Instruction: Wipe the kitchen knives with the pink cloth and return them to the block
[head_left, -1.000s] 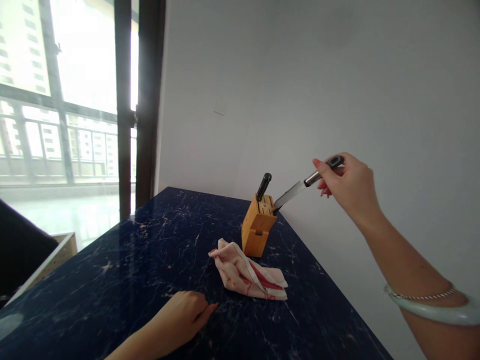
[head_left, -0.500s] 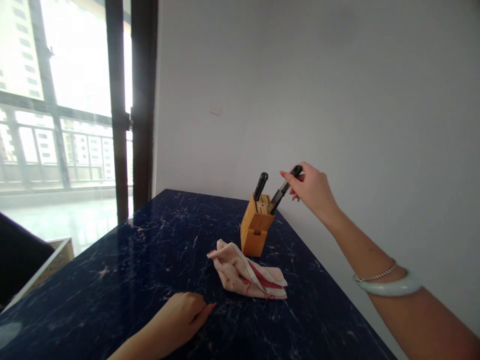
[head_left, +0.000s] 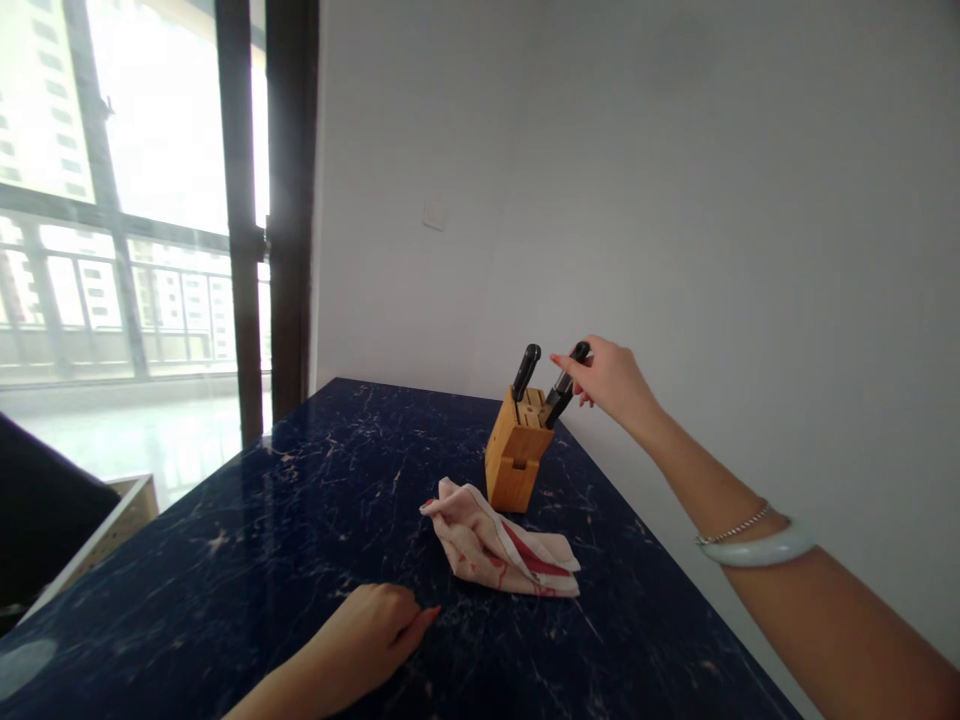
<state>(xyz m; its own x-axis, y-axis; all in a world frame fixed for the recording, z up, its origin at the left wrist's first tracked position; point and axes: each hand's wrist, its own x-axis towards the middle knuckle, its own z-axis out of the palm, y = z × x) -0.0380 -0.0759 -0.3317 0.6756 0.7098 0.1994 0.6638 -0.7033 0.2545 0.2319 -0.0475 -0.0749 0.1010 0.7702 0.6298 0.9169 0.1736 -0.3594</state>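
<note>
My right hand (head_left: pixel 606 376) pinches the black handle of a utensil with a silver section (head_left: pixel 564 384). The utensil's lower end sits in the right side of a wooden knife block (head_left: pixel 513 468), and its exact kind is hidden. At the left of the same block a knife (head_left: pixel 527 371) stands with only its black handle showing. In front of the block lies a crumpled pink and red cloth (head_left: pixel 480 545). My left hand (head_left: pixel 373 632) rests on the table left of the cloth, fingers curled under into a loose fist with the thumb along the side; it does not touch the cloth.
A dark blue marble-patterned table (head_left: pixel 330 470) extends to a grey wall (head_left: pixel 675 200) at the back and right. To the left stand a dark-framed glass door (head_left: pixel 292 220) and a dark object, perhaps a chair (head_left: pixel 45 510), beside a pale-edged box or drawer (head_left: pixel 105 525).
My right hand has moved down and slightly left, pushing the utensil deeper into the knife block. My left hand and the cloth stay as they were; the view has shifted slightly.
</note>
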